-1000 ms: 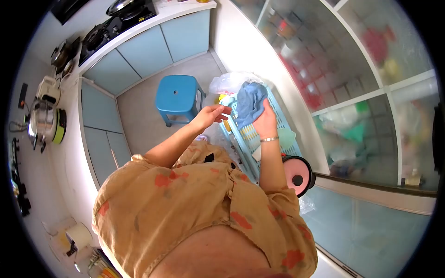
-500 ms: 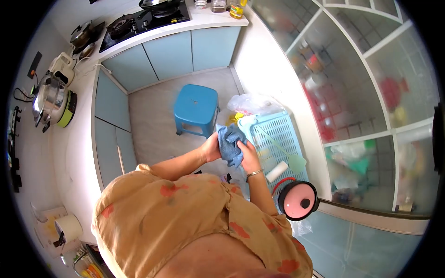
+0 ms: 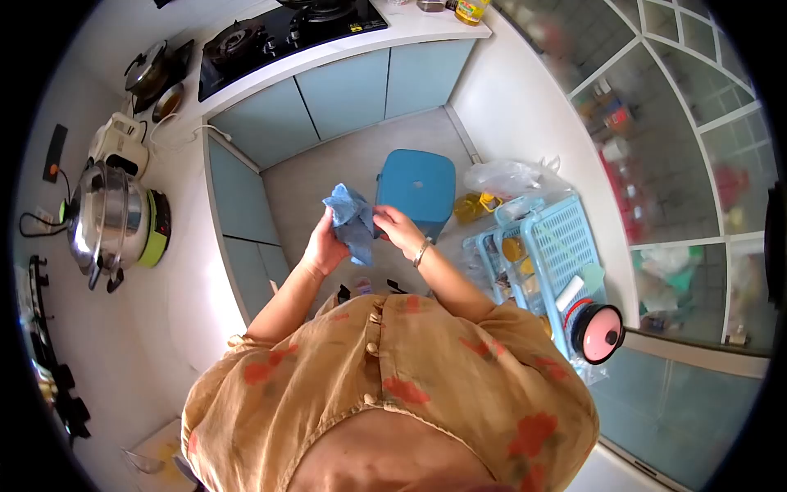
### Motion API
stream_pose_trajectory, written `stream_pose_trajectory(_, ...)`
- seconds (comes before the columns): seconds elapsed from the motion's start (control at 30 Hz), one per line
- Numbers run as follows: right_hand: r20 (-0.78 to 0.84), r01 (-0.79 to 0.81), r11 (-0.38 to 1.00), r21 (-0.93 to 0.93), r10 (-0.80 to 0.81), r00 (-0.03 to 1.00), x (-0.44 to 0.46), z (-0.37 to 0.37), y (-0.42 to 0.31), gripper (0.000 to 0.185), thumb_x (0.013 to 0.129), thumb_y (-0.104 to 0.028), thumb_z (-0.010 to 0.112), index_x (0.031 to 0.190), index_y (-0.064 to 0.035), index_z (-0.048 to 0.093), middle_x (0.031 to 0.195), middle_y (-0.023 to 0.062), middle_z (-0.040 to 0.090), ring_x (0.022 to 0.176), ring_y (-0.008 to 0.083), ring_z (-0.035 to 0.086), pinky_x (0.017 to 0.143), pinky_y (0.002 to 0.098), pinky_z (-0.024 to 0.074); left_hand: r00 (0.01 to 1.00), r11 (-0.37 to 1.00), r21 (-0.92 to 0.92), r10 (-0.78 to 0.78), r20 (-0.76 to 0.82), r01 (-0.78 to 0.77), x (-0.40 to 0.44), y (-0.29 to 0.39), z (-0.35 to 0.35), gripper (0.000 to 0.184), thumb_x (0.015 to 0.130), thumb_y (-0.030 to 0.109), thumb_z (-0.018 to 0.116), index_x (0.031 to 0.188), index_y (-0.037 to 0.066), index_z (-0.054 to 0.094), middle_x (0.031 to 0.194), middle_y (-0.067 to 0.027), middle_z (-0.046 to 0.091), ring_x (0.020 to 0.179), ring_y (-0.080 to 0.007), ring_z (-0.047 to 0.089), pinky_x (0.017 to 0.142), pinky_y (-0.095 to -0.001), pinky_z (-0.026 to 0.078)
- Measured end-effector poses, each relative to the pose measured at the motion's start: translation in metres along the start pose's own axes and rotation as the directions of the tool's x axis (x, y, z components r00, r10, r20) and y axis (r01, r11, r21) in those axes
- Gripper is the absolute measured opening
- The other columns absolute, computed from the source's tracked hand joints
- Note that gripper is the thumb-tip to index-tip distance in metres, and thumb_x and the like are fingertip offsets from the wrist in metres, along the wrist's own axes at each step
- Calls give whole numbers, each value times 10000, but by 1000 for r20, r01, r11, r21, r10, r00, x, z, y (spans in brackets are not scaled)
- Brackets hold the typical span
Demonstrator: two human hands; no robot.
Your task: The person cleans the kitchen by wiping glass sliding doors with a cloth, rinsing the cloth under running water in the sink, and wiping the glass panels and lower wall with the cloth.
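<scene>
A crumpled blue cloth (image 3: 352,223) hangs between my two hands, above the grey floor. My left hand (image 3: 326,246) grips its left side, fingers partly behind the fabric. On the cloth's right side is my right hand (image 3: 399,231), with a bracelet at the wrist; its thumb and fingers are pinched together at the cloth's edge. Just behind my right hand stands a blue plastic stool (image 3: 416,187).
Light blue basket rack (image 3: 566,234) at right, with a pink-lidded pot (image 3: 598,334), a plastic bag (image 3: 516,176) and an oil bottle (image 3: 471,207) near it. A steamer (image 3: 111,217) stands on the left counter (image 3: 176,303); a black stove (image 3: 287,37) lies ahead.
The view has turned left. Both hands have moved left with the blue cloth, away from the basket rack; my left hand, empty a second ago, now holds the cloth too.
</scene>
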State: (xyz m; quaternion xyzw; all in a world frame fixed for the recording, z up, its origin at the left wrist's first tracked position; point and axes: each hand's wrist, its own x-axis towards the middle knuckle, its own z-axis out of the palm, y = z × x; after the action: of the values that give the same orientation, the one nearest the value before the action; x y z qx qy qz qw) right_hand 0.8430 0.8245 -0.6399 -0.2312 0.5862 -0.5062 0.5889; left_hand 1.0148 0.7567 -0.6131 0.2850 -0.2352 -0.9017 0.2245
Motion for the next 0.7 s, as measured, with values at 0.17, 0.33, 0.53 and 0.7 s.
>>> stream_pose_trajectory(0.17, 195, -112, 986, -124, 135, 971, 27, 20, -5, 363, 921, -263, 524, 1226, -68, 492, 1099, 30, 589, 978, 141, 567, 819, 293, 444, 1000, 1000, 19, 10, -7, -10, -5, 39, -28, 629, 905, 573, 342, 1337, 118, 400, 1349, -91, 446, 1240, -281, 424, 1025, -477, 327)
stream_pose_trajectory(0.33, 141, -166, 985, -51, 172, 975, 47, 22, 3, 439, 901, -320, 547, 1267, -95, 455, 1124, 44, 581, 966, 146, 572, 787, 312, 451, 999, 997, -72, 10, 36, -7, 15, 49, -42, 604, 901, 565, 371, 1330, 141, 397, 1343, -85, 447, 1247, -275, 411, 1016, -485, 323)
stream_pose_trajectory(0.53, -51, -100, 995, -4, 99, 994, 93, 26, -7, 471, 916, -355, 522, 1288, -85, 419, 1122, 66, 535, 1036, 175, 524, 819, 336, 468, 999, 993, 111, 40, -14, -38, 75, 85, -47, 550, 936, 465, 396, 1349, 102, 370, 1333, -90, 447, 1241, -260, 408, 1017, -433, 330)
stream_pose_trajectory(0.7, 85, -117, 788, 605, 82, 993, 142, 12, -41, 538, 923, -526, 374, 1245, -100, 441, 1150, 77, 506, 1040, 205, 491, 905, 377, 412, 849, 259, 818, 18, 528, -514, 150, 120, -4, 586, 859, 132, 552, 1386, 50, 310, 1439, -160, 292, 1296, -267, 336, 1027, -359, 321)
